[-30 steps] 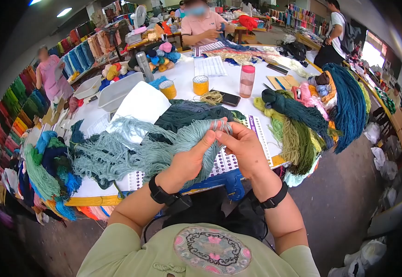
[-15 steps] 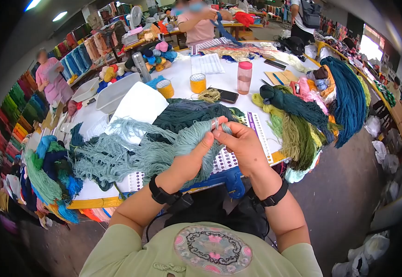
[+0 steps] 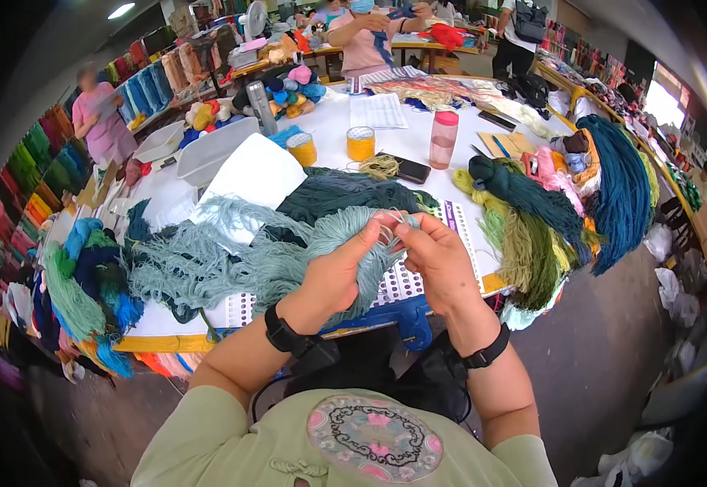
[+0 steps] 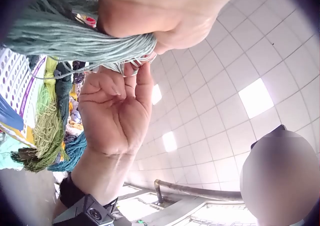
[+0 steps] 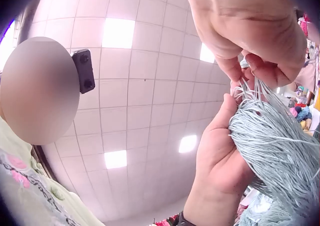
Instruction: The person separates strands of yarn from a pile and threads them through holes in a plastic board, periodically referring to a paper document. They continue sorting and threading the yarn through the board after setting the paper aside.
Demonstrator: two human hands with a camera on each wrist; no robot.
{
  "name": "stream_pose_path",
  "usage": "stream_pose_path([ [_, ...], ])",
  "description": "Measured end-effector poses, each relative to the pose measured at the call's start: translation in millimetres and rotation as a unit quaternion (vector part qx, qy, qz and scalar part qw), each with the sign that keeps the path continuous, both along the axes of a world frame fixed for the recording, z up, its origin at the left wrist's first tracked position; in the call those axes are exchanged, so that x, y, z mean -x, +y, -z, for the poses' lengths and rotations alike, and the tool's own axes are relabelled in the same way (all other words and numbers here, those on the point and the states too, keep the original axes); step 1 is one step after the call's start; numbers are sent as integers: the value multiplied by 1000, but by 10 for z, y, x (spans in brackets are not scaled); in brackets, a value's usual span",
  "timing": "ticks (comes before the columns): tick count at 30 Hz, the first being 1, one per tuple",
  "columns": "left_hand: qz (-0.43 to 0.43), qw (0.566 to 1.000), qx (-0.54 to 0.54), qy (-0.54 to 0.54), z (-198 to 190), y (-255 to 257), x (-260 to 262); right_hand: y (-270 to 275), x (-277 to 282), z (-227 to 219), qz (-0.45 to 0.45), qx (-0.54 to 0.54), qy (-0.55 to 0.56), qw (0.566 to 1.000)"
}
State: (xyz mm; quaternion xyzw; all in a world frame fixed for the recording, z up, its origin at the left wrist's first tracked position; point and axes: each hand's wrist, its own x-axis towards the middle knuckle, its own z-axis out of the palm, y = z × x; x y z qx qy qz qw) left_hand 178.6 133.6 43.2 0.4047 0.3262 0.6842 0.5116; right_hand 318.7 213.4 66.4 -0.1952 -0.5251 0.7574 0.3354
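Observation:
A skein of pale blue-green yarn [image 3: 341,235] is raised at the table's front edge, its loose strands trailing left over the table. My left hand [image 3: 337,272] grips the skein near its looped end, thumb along the top. Right beside it, my right hand [image 3: 439,252] pinches a few strands at that end between thumb and fingers. In the right wrist view, thin strands [image 5: 257,88] run up from the bundle [image 5: 272,141] to the right fingertips. The left wrist view shows the right palm [image 4: 117,116] with curled fingers under the looped end.
Dark green yarn [image 3: 345,195] and a white sheet [image 3: 252,183] lie behind the skein. Tape rolls [image 3: 361,144], a phone [image 3: 409,169] and a pink-lidded bottle [image 3: 444,140] stand farther back. Colored skeins [image 3: 524,211] hang over the right edge. A person [image 3: 362,40] works across the table.
My right hand has drawn slightly right and away from the left, with strands stretched between the fingers. The left hand keeps its grip. Across the table, the person has raised dark blue yarn.

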Motion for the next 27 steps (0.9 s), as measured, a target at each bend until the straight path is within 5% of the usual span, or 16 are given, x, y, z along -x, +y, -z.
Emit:
stream_pose_path([
  [5, -48, 998, 32, 29, -51, -15, -60, 4, 37, 54, 19, -46, -31, 998],
  [14, 0, 1000, -1, -3, 140, 56, 26, 13, 46, 94, -15, -37, 25, 999],
  [15, -71, 976, 205, 1, 230, 40, 32, -23, 35, 33, 8, -24, -4, 1000],
  [16, -90, 949, 290, 84, -77, -115, -4, -44, 62, -17, 21, -14, -30, 999],
  [18, -121, 949, 287, 55, -291, -145, -132, 51, -16, 63, -45, 64, 44, 996],
  [19, -102, 989, 90, -52, 79, 74, -113, 3, 22, 3, -16, 106, 64, 992],
  [20, -31, 998, 37, -38, 152, 120, -18, -39, 30, -60, 17, 150, 81, 985],
  [22, -92, 995, 13, -47, -34, 109, 32, 60, -56, 16, -58, 118, 78, 988],
  [25, -73, 997, 21, -26, -344, 13, 221, 71, -109, 84, -110, 32, 4, 993],
  [27, 88, 982, 121, -116, -524, -71, 407, 159, -86, 86, 154, -76, 32, 985],
])
